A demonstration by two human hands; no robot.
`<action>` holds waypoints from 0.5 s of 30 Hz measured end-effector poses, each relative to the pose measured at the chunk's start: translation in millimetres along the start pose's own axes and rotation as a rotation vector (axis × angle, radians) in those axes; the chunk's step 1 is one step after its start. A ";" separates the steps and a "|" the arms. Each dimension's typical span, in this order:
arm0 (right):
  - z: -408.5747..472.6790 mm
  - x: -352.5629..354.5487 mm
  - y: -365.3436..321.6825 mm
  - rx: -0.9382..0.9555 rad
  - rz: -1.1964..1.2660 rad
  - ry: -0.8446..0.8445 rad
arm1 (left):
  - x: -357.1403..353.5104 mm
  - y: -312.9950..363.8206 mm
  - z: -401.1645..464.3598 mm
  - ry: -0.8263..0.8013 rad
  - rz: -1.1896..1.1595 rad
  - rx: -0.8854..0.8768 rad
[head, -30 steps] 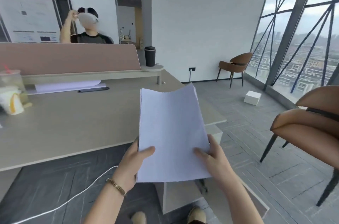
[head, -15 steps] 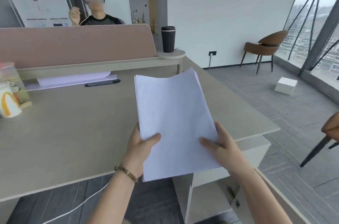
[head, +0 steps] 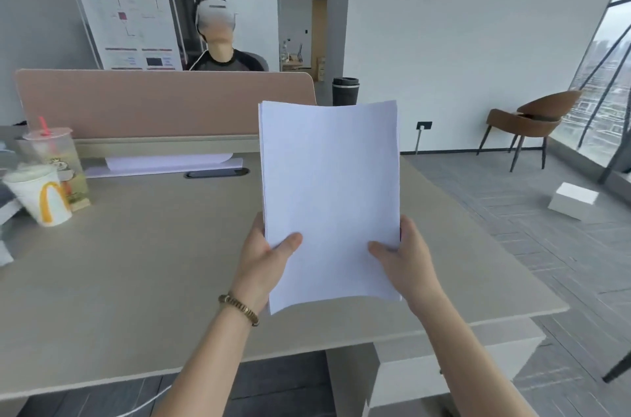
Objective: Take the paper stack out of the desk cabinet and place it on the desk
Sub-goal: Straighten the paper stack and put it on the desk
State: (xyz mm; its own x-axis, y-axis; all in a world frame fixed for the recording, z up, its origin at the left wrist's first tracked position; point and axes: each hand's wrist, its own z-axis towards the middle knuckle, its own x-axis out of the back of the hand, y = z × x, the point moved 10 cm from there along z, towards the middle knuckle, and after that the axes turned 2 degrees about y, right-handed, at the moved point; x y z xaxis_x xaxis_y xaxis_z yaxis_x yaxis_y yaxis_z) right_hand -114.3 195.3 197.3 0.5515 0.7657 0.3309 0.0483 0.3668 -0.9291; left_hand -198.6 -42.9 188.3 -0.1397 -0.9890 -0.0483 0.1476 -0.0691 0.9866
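Note:
A white paper stack is held up in the air above the right part of the beige desk. My left hand grips its lower left edge, thumb on top; a bracelet is on that wrist. My right hand grips the lower right edge the same way. The stack tilts toward me and hides part of the desk behind it. The desk cabinet shows under the desk's right end, pale and partly cut off by the frame's bottom edge.
Two drink cups stand at the desk's left edge. A pink divider runs along the back, with papers and a black cup near it. A person sits behind the divider. A brown chair and white box are on the floor at right.
Both hands have lifted the paper stack up and forward from beside the desk's edge to above the desk top. My view has risen and turned toward the desk.

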 end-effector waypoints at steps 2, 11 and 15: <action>7.8 -1.6 -1.9 0.028 -0.005 0.038 | -4.6 -1.3 6.0 0.022 -0.011 0.007; 18.9 -23.6 25.4 0.056 0.121 0.103 | -8.2 -36.6 13.0 0.191 0.034 0.042; 26.4 -19.4 22.9 0.057 0.263 0.062 | -3.9 -44.3 16.3 0.183 -0.035 0.086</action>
State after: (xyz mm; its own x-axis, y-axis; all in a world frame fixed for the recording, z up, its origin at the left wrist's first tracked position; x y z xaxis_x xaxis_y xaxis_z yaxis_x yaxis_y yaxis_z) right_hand -145.9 202.8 174.0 0.5893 0.8051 0.0673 -0.1494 0.1905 -0.9703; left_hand -220.6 -33.9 147.3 0.0385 -0.9939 -0.1030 0.0605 -0.1006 0.9931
